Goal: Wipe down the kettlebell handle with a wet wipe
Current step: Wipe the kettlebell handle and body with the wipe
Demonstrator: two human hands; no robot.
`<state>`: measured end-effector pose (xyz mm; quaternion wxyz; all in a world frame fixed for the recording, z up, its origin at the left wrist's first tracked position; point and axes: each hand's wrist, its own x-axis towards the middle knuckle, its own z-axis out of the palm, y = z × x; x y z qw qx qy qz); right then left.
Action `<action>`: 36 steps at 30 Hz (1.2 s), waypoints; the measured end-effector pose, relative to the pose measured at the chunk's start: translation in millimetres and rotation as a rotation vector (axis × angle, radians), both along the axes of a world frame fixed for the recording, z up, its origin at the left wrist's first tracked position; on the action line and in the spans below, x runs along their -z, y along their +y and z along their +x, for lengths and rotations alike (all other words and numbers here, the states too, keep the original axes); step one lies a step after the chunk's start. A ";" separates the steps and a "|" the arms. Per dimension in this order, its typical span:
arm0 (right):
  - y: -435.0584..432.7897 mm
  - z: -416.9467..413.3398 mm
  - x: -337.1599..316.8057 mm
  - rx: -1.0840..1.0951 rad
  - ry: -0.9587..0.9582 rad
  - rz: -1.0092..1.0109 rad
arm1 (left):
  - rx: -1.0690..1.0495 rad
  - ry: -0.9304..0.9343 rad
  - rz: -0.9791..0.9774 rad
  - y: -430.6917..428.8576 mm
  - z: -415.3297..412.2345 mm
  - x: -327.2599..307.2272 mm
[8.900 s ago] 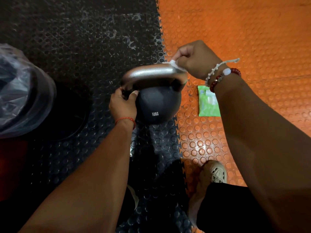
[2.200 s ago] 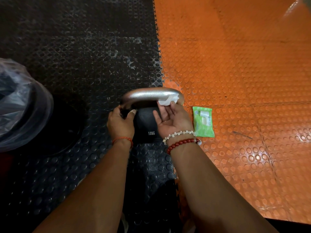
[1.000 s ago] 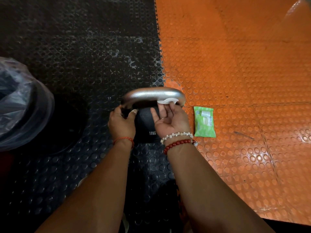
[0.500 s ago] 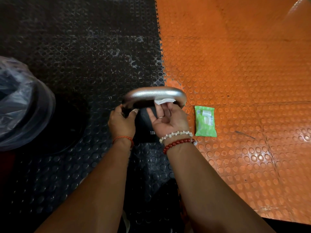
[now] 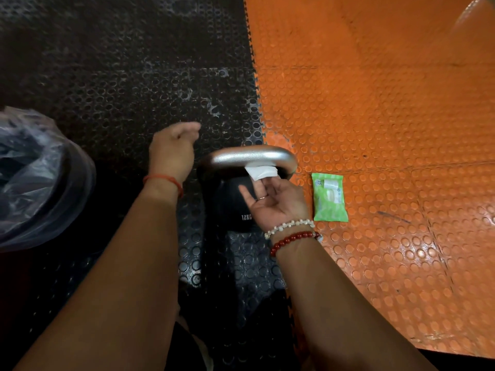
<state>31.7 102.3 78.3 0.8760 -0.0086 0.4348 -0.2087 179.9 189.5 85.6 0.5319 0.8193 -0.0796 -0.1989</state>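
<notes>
Our left hand [image 5: 172,151] hovers with its back toward us, fingers loosely curled and holding nothing; a red thread [image 5: 163,179] circles its wrist. Our right hand [image 5: 276,203] is turned palm up, fingers stretched straight ahead, their tips pressing a white wipe [image 5: 261,172] upward. A ring [image 5: 262,198] sits on one finger, and a white bead bracelet [image 5: 289,226] and a red bead bracelet [image 5: 293,237] wrap that wrist. Both our bare forearms reach in from the lower edge.

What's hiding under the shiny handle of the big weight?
A white wet wipe, pressed up against the handle by the right hand. Below it sits the kettlebell's black ball. The wipe hides the fingertips, and the hand hides part of the ball.
</notes>
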 end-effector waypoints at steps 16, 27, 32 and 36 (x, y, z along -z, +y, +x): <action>-1.2 -13.3 0.1 -0.061 -0.152 -0.029 | 0.525 0.212 0.421 -64.6 6.3 -22.3; -0.7 -14.3 3.3 -0.063 -0.162 -0.022 | 0.627 0.337 0.572 -68.7 7.4 -25.2; -3.3 -16.2 2.7 -0.070 -0.172 -0.019 | 0.572 0.318 0.500 -72.7 13.1 -38.9; -6.7 -19.6 1.3 -0.037 -0.120 -0.015 | 0.604 0.211 0.491 -73.4 12.0 -37.2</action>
